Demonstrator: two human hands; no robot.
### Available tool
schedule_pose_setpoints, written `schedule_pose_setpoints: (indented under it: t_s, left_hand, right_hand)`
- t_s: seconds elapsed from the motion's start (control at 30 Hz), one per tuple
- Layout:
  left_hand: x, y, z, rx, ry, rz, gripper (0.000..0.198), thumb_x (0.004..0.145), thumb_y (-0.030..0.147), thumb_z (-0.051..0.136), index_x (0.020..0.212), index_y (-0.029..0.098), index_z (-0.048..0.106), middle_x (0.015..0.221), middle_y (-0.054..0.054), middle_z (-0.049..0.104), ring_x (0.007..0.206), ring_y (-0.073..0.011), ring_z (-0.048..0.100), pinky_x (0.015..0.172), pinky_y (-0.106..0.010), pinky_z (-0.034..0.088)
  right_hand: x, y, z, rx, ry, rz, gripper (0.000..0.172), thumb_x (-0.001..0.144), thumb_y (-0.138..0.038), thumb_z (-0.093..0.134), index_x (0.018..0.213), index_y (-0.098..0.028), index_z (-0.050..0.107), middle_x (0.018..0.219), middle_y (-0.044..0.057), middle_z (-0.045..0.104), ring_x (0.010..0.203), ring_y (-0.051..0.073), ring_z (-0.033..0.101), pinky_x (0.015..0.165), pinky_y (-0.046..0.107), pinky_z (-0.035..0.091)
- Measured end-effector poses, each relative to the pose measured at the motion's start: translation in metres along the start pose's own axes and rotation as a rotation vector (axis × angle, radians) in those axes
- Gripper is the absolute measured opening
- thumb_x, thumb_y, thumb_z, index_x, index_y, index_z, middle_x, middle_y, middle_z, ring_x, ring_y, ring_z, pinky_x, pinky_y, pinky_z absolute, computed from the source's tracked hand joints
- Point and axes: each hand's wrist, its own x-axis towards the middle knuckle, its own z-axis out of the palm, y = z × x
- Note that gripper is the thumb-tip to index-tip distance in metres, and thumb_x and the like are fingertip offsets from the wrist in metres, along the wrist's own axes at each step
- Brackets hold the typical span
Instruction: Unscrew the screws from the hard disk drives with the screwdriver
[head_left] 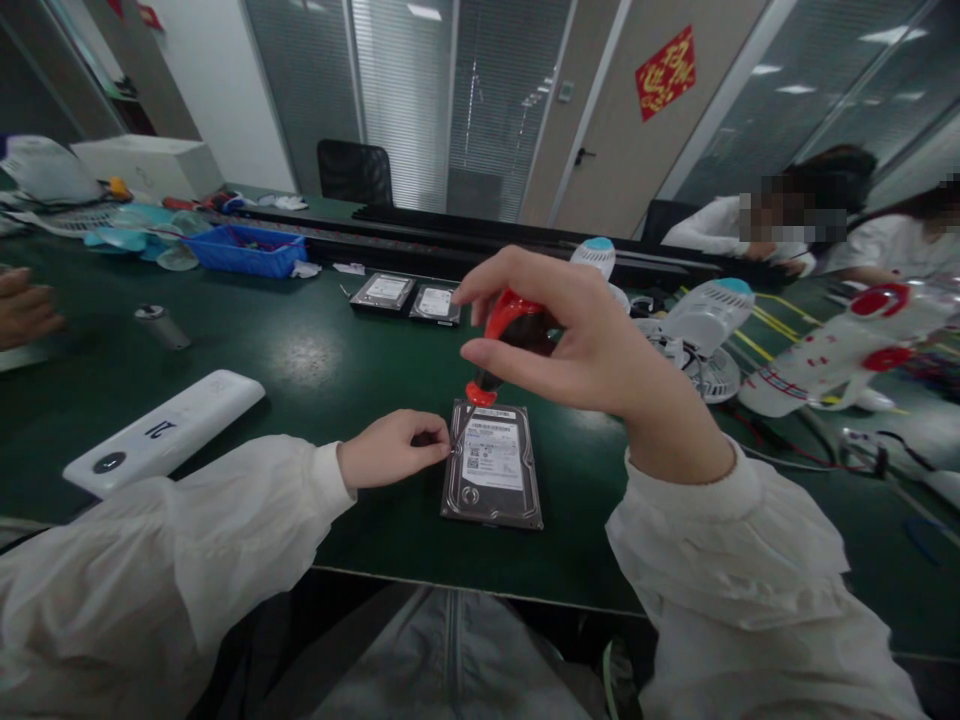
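A hard drive (pixel 499 495) with a white label lies flat on the green table in front of me. My right hand (pixel 577 340) is above it, fingers curled around the red and black handle of a screwdriver (pixel 482 392). The screwdriver is tilted, and its thin shaft runs down to the drive's left edge. There, my left hand (pixel 397 447) is closed in a pinch, its fingertips right by the screwdriver's tip. What those fingers hold, if anything, is too small to make out.
Two more hard drives (pixel 386 290) lie farther back, near a blue bin (pixel 247 250). A white power bank (pixel 165 430) and a small cylinder (pixel 163 327) are at left, with another person's hand (pixel 28 308) beyond. Small fans (pixel 709 315) and cables stand at right; co-workers sit behind.
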Motion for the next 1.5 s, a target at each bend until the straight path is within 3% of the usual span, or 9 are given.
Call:
schedule_pose_setpoints:
  t_s: [0.2,0.37,0.5,0.63,0.9,1.1,1.2,1.4,1.5]
  left_hand:
    - [0.0004,-0.0019,0.0008,0.003,-0.002,0.001,0.019,0.090,0.028,0.057,0.076,0.017,0.061,0.079,-0.001,0.064,0.076,-0.0176,0.059,0.073,-0.030,0.045]
    - [0.0006,-0.0029,0.0007,0.011,0.003,0.007,0.018,0.090,0.028,0.057,0.076,0.017,0.061,0.079,-0.001,0.064,0.076,-0.0177,0.059,0.073,-0.030,0.044]
    - [0.0009,-0.0024,0.0008,-0.002,0.002,0.007,0.018,0.089,0.028,0.056,0.075,0.018,0.060,0.077,-0.001,0.063,0.075,-0.0168,0.057,0.072,-0.029,0.043]
    - [0.0006,-0.0015,0.0008,0.002,0.004,0.006,0.020,0.089,0.030,0.057,0.073,0.018,0.058,0.075,0.000,0.061,0.073,-0.0164,0.056,0.071,-0.029,0.042]
    - [-0.0001,-0.0004,0.0007,0.029,0.006,-0.020,0.022,0.088,0.035,0.057,0.074,0.018,0.060,0.075,0.000,0.061,0.072,-0.0161,0.055,0.070,-0.029,0.042]
    - [-0.0007,-0.0008,0.0002,0.017,0.011,-0.010,0.024,0.088,0.038,0.056,0.073,0.018,0.059,0.075,0.000,0.061,0.072,-0.0163,0.055,0.070,-0.029,0.042]
    - [-0.0007,-0.0004,0.0000,0.021,0.010,-0.009,0.024,0.088,0.037,0.056,0.074,0.018,0.059,0.075,0.000,0.061,0.072,-0.0163,0.055,0.070,-0.029,0.041]
    - [-0.0001,-0.0008,0.0014,0.026,0.014,-0.011,0.024,0.089,0.036,0.057,0.073,0.018,0.059,0.074,0.001,0.061,0.071,-0.0158,0.054,0.069,-0.028,0.041]
    - [-0.0003,-0.0015,0.0016,0.018,0.016,0.002,0.024,0.089,0.036,0.057,0.072,0.018,0.058,0.074,0.001,0.060,0.071,-0.0157,0.054,0.069,-0.028,0.041]
  right_hand:
    - [-0.0001,-0.0001,-0.0039,0.078,-0.079,-0.018,0.038,0.081,-0.008,0.058,0.118,-0.019,0.058,0.121,0.006,0.065,0.104,0.014,0.062,0.094,0.030,0.057]
    - [0.0003,0.0002,-0.0006,0.038,-0.002,0.013,0.021,0.091,-0.018,0.060,0.112,-0.017,0.060,0.114,0.004,0.068,0.097,0.012,0.064,0.094,0.031,0.056]
    - [-0.0004,0.0004,-0.0002,0.099,-0.046,-0.007,0.033,0.082,-0.009,0.056,0.114,-0.017,0.059,0.112,0.005,0.065,0.093,0.013,0.061,0.087,0.031,0.056]
    - [0.0001,0.0020,0.0019,0.058,0.010,-0.002,0.022,0.089,-0.020,0.062,0.111,-0.017,0.060,0.111,0.004,0.067,0.093,0.013,0.063,0.089,0.032,0.056]
    - [-0.0015,0.0054,0.0047,0.049,0.057,0.004,0.025,0.084,-0.013,0.055,0.109,-0.015,0.058,0.106,0.003,0.066,0.090,0.011,0.061,0.088,0.030,0.055]
    - [-0.0011,0.0041,0.0010,0.087,-0.031,-0.026,0.027,0.088,-0.018,0.048,0.113,-0.013,0.056,0.110,0.006,0.063,0.093,0.012,0.060,0.087,0.031,0.054]
    - [-0.0006,0.0026,0.0003,0.044,0.008,-0.005,0.019,0.091,-0.023,0.056,0.107,-0.014,0.059,0.105,0.004,0.066,0.088,0.011,0.060,0.086,0.029,0.053]
    - [-0.0008,-0.0003,-0.0038,0.083,-0.046,0.027,0.030,0.080,-0.010,0.058,0.109,-0.017,0.060,0.112,0.003,0.067,0.089,0.010,0.060,0.084,0.025,0.054]
    - [-0.0005,0.0000,-0.0042,0.047,-0.055,0.015,0.023,0.087,-0.017,0.060,0.109,-0.018,0.059,0.111,0.002,0.066,0.088,0.010,0.059,0.083,0.026,0.054]
